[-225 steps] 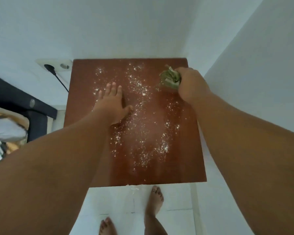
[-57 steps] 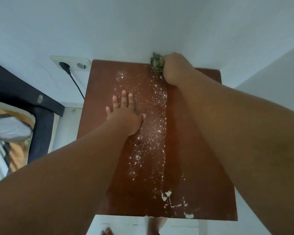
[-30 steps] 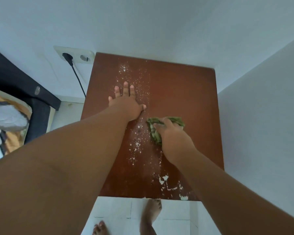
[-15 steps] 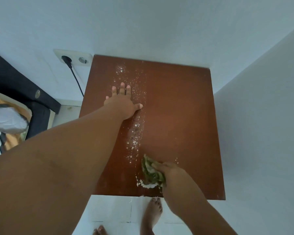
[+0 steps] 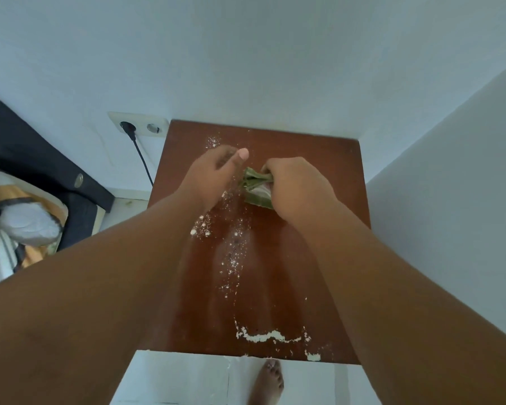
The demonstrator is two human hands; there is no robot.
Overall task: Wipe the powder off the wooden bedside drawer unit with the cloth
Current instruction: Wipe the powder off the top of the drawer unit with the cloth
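Observation:
The wooden drawer unit's brown top [image 5: 319,258] fills the middle of the view. White powder [image 5: 234,252] runs in a thin streak down its centre, and a swept ridge of powder [image 5: 263,337] lies near the front edge. My right hand [image 5: 297,188] is shut on the crumpled green cloth [image 5: 256,187], held over the far half of the top. My left hand [image 5: 214,176] is raised right beside the cloth's left end with the thumb sticking out. Its fingers are hidden, so I cannot tell whether they grip the cloth.
White walls close in behind and on the right. A wall socket [image 5: 139,127] with a black plug and cable sits left of the unit. A dark bed frame [image 5: 41,159] and bedding [image 5: 21,223] are at far left. My bare foot [image 5: 268,381] stands on white floor tiles.
My right hand carried the cloth from the front edge back up to the far half. My left hand lifted off the top and moved next to the cloth. A powder ridge stayed at the front.

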